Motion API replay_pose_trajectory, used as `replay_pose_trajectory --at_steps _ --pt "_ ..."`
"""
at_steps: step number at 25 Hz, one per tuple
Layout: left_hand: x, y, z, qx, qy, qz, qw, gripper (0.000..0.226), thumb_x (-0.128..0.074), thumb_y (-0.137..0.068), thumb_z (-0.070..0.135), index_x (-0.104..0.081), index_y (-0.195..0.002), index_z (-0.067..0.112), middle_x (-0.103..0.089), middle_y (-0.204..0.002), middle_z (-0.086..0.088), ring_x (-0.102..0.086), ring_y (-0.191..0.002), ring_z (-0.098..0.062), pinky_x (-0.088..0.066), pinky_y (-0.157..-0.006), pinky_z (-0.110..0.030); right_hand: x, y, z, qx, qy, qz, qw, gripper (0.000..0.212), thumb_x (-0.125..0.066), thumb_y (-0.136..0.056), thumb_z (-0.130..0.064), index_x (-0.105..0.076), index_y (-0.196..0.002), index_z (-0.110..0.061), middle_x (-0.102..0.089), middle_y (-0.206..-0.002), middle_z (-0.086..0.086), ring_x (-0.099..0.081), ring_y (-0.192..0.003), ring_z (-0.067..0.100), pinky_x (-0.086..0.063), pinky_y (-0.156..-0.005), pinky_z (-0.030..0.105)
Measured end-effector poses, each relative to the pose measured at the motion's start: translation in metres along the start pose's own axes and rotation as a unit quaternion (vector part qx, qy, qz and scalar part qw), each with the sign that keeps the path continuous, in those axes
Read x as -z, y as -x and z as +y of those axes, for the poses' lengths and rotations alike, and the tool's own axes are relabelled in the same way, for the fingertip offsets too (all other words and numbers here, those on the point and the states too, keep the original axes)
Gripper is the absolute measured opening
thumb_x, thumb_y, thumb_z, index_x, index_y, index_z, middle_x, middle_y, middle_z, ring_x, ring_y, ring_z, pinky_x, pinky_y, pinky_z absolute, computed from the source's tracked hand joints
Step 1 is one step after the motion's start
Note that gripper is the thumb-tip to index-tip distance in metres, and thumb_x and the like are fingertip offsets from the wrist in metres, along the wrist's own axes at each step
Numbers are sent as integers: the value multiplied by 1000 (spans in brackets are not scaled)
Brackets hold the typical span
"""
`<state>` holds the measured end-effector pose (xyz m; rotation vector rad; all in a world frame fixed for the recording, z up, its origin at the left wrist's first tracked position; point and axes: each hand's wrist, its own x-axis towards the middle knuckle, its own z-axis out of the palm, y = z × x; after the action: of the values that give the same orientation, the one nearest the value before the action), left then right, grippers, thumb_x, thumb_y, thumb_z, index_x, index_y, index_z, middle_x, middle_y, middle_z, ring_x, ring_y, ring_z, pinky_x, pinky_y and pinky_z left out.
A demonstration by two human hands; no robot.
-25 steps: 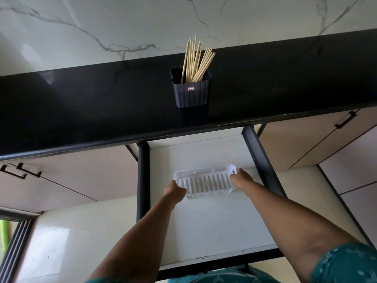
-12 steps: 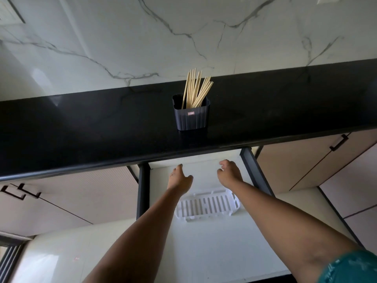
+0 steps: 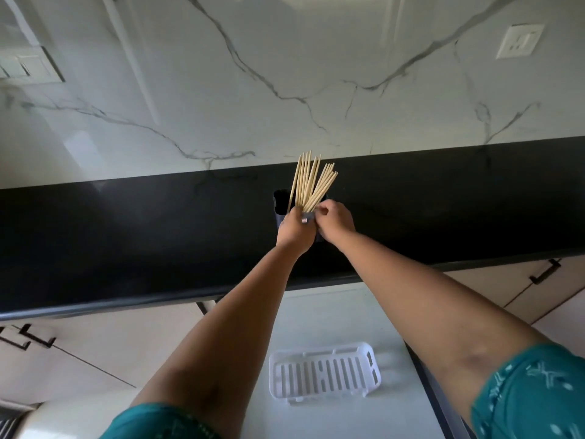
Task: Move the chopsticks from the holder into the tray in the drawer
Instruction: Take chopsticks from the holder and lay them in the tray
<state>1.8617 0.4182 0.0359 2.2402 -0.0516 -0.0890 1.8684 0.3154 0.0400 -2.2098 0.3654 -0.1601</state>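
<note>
Several wooden chopsticks (image 3: 311, 182) stand fanned out in a dark holder (image 3: 279, 202) on the black countertop (image 3: 126, 232). My left hand (image 3: 295, 229) wraps round the holder's front. To its right, my right hand (image 3: 335, 220) pinches the chopsticks at the holder's rim. Most of the holder is hidden behind both hands. Below the counter, a white slotted tray (image 3: 370, 356) lies with nothing in it on the floor of the open drawer (image 3: 332, 419).
A white marble wall with a socket (image 3: 519, 41) rises behind the counter. Beige cabinet fronts with black handles (image 3: 545, 271) flank the drawer on both sides. The drawer's dark right rail (image 3: 433, 394) runs beside the tray.
Both hands left the tray in the drawer, rose to the counter and closed on the holder and chopsticks. The view tilted up toward the wall.
</note>
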Motion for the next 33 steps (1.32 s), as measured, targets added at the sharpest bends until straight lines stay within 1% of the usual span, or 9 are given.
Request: replay_pose_trajectory --at_steps 3,7,9,13,16,20,23,27,33 --pt "8 -34 14 -5 15 23 1000 42 -54 -92 29 -47 -131 15 -61 -124 -7 -62 -102 -24 -53 -79 -33 7 -45 -7 -18 -14 32 999 26 -57 -93 -30 -64 -109 -11 -68 -110 8 -57 -83 16 -41 -62 21" --pt "4 -67 14 9 16 32 999 60 -54 -94 37 -33 -146 15 -48 -144 -6 -53 -123 -22 -47 -87 -30 8 -92 0 -110 -49 50 992 62 -65 -84 -50 -55 -128 -8 -59 -130 12 -58 -116 27 -48 -81 31" --pt "-6 -78 7 2 11 31 999 63 -55 -93 36 -32 -147 15 -47 -145 -6 -50 -128 -23 -44 -95 -32 1 -112 5 -156 -101 30 982 69 -69 -80 -51 -52 -132 -9 -57 -133 11 -57 -119 29 -48 -80 33" --pt "-15 -86 -7 -13 5 40 999 61 -57 -91 31 -35 -146 15 -47 -144 -6 -46 -130 -23 -41 -101 -33 -13 -138 8 -173 -163 30 971 51 -73 -82 -34 -59 -123 -9 -64 -123 9 -62 -109 26 -47 -71 28" --pt "-15 -86 -16 -24 -21 43 999 59 -57 -90 29 -38 -143 14 -48 -141 -8 -44 -130 -26 -40 -106 -42 -12 -140 4 -167 -127 57 976 49 -72 -84 -26 -55 -126 -5 -61 -125 12 -61 -112 28 -48 -72 28" --pt "-9 -75 -13 -59 -73 45 995 56 -56 -90 25 -39 -142 12 -49 -137 -9 -41 -129 -27 -37 -104 -37 3 -139 -8 -136 -79 88 984 47 -70 -86 -19 -54 -127 -5 -64 -121 12 -67 -100 25 -49 -62 25" --pt "-5 -65 -8 -59 -79 38 994 53 -56 -89 24 -41 -139 12 -50 -133 -9 -42 -126 -27 -37 -101 -36 15 -130 -15 -120 -88 81 986 50 -73 -83 -20 -55 -127 -5 -64 -120 13 -68 -98 25 -51 -61 26" --pt "-5 -54 -6 -56 -73 39 995 50 -57 -88 25 -45 -135 13 -53 -127 -9 -46 -120 -26 -41 -97 -36 24 -118 -8 -148 -125 55 980 60 -77 -80 -24 -50 -130 -5 -64 -121 14 -68 -100 24 -58 -76 33" --pt "-3 -60 -6 -34 -54 52 997 56 -57 -88 23 -41 -140 12 -49 -133 -10 -44 -126 -27 -40 -103 -39 11 -122 5 -169 -127 25 977 53 -75 -81 -30 -54 -124 -6 -63 -116 8 -62 -92 20 -45 -64 28"
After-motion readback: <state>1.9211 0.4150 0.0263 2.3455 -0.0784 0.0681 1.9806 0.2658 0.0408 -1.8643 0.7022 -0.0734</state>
